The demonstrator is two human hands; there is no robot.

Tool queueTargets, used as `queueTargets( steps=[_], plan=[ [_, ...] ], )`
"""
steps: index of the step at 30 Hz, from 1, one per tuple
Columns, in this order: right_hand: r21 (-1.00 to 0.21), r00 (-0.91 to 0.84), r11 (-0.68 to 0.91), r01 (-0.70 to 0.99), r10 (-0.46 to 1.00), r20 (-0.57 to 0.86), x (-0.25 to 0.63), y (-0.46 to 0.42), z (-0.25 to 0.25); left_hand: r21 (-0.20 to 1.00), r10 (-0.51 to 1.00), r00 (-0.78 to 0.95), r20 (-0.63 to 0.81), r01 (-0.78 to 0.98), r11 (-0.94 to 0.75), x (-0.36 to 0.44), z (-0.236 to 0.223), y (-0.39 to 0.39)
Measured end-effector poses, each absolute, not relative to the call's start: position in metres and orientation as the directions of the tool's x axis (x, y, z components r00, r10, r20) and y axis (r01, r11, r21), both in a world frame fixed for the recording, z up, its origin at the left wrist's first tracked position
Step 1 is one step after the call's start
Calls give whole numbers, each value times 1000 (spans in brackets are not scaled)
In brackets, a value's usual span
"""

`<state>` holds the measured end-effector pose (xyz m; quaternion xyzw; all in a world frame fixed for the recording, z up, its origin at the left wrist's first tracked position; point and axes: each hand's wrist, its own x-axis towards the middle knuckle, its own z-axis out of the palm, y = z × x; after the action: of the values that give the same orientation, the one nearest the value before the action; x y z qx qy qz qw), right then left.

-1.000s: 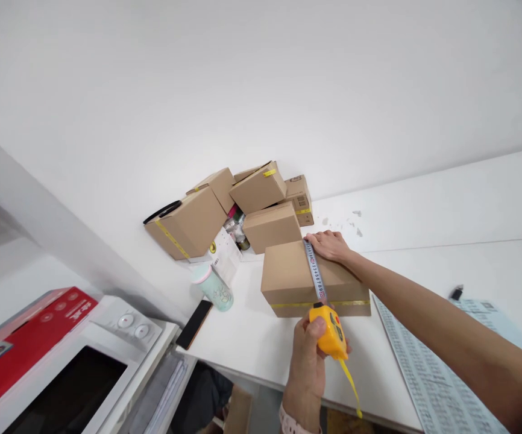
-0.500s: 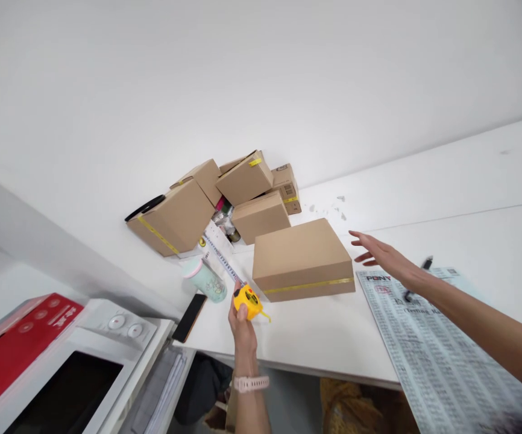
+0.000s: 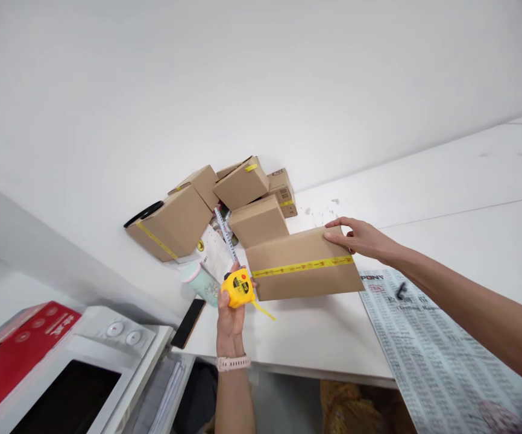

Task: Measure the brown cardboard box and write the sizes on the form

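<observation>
My left hand (image 3: 231, 316), with a pink band at the wrist, is closed around a yellow tape measure (image 3: 240, 287). Its blade (image 3: 227, 235) sticks out away from me, and a yellow strap trails from the case. Right beside the case is a cardboard box (image 3: 297, 253), tilted so that its side with yellow printed tape faces me. My right hand (image 3: 354, 237) pinches this box at its far right corner, thumb on the near face. A fingertip of my left hand shows at the box's left edge; whether it presses there I cannot tell.
Several other cardboard boxes (image 3: 175, 223) stand against the wall. A mint-green cup (image 3: 203, 286) and a black phone-like slab (image 3: 188, 323) lie left of my left hand. A printed sheet (image 3: 405, 337) with a black object covers the right side. A white microwave (image 3: 75, 374) stands lower left.
My right hand has moved left from open air and taken hold of the box, which has tipped up to show its taped side. The tape measure has shifted slightly left and its blade points more steeply away.
</observation>
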<state>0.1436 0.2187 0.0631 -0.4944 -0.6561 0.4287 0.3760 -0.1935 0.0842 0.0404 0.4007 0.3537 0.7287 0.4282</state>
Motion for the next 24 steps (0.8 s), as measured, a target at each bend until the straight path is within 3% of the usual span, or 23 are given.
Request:
queueTargets(
  steps=[4, 9, 15, 19, 24],
  plan=[
    [-922, -221, 162, 351, 971, 86, 140, 230, 68, 861, 904, -299, 306, -319, -396, -192, 52, 86],
    [-742, -163, 362, 565, 930, 329, 130, 262, 64, 902, 909, -278, 310, -215, -374, -173, 53, 77],
    [-597, -316, 652, 468, 754, 576, 112, 290, 53, 942, 971, 12, 239, -245, -229, -108, 13, 45],
    [-462, -337, 653, 600, 730, 594, 100, 285, 53, 948, 984, 131, 119, -311, -73, -88, -5, 43],
    [-284, -363, 643, 711, 681, 636, 93, 270, 55, 944, 989, 127, 80, -327, -34, -97, -10, 46]
  ],
)
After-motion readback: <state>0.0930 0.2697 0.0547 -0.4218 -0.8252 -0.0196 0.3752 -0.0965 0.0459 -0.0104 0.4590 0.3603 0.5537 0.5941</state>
